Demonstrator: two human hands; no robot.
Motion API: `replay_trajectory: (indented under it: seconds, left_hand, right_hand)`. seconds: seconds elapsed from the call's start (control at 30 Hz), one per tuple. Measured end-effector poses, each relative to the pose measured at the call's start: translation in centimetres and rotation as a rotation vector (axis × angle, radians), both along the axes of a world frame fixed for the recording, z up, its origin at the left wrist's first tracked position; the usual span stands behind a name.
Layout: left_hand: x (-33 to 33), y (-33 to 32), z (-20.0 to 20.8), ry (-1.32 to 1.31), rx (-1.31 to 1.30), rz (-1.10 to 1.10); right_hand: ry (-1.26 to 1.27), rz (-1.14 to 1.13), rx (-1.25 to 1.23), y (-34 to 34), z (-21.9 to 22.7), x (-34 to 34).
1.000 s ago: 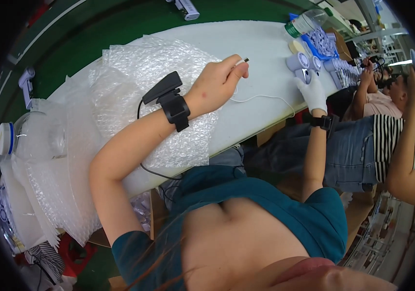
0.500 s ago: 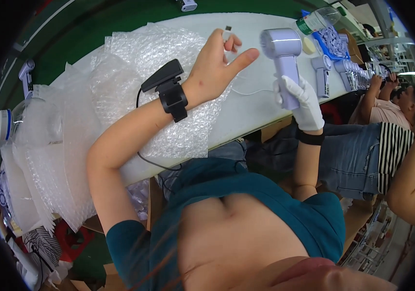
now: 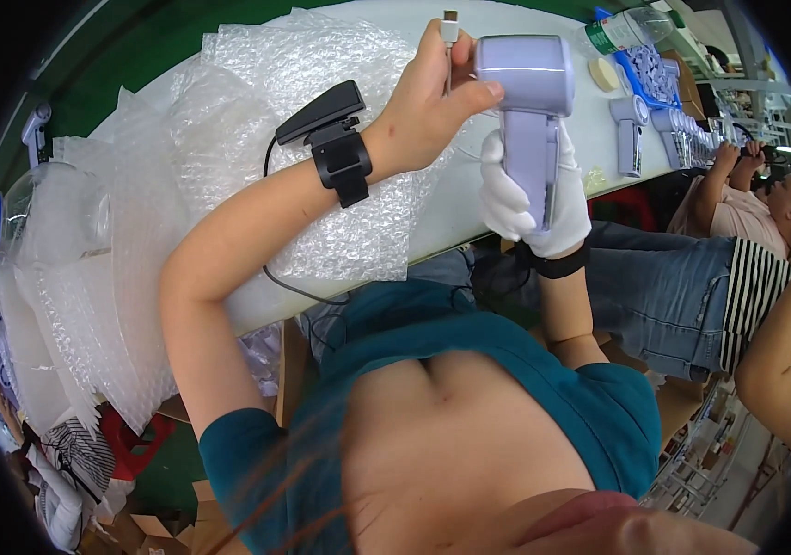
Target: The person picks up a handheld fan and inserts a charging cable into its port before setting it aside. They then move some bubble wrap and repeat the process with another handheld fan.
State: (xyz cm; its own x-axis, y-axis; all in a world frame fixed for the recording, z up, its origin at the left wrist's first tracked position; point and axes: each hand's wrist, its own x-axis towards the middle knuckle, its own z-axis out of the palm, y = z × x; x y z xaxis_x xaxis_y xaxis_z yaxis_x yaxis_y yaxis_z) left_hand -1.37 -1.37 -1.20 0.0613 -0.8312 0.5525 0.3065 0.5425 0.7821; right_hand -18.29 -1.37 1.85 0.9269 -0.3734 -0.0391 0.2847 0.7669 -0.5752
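Plastic bubble wrap (image 3: 312,79): loose sheets spread over the white table (image 3: 534,18); best left clear of the cord, so that nothing snags.

Left hand (image 3: 421,118): bare, a black strap (image 3: 342,166) at its wrist. The fingers pinch the white plug, while the thumb stretches out to the head of the lavender device; whether it presses there or only passes in front, I cannot tell.

White plug (image 3: 451,33): metal tip pointing away from the person, long axis nearly parallel to the device's handle, its cord (image 3: 449,74) running back past the fingers. Gripping the body with the tip free looks right; some slack would help.

Lavender device (image 3: 525,79): held up over the near side of the table, between the hands. Its long axis runs away from the body, broad head far, handle end toward the person and slightly right. The head is a barrel lying crosswise, curved side to the camera.

Right hand (image 3: 566,217): white-gloved, fingers wrapped around the handle. To handle both pieces well, I would steady the device here, turn it rather than pull the cord, and guard the glossy shell from the metal tip.

Second lavender device (image 3: 631,116): well apart at right, head also away from the person.
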Motion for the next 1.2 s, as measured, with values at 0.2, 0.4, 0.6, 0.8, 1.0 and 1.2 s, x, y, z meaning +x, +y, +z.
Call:
replay_trajectory:
  seconds: [0.2, 0.4, 0.6, 0.8, 1.0, 1.2]
  left_hand:
    - [0.9, 0.5, 0.4, -0.067, 0.142, 0.084]
    - [1.2, 0.5, 0.1, 0.087, 0.183, -0.003]
    - [1.9, -0.7, -0.1, -0.117, -0.1, 0.246]
    - [0.1, 2.0, 1.0, -0.594, -0.111, 0.073]
    - [-0.7, 1.7, 0.6, -0.651, -0.115, 0.017]
    - [-0.3, 1.7, 1.1, -0.657, 0.071, -0.042]
  right_hand:
    - [0.82, -0.651, -0.668, 1.7, 1.5, 1.7]
    - [0.992, -0.886, -1.155, 2.6, 1.0, 3.2]
    - [0.721, -0.545, -0.594, 0.5, 2.5, 1.5]
    - [-0.1, -0.567, 0.3, -3.6, 1.2, 1.3]
    - [-0.034, -0.678, 0.207, -3.5, 0.3, 2.0]
    - [-0.035, -0.685, 0.214, -3.3, 0.2, 2.8]
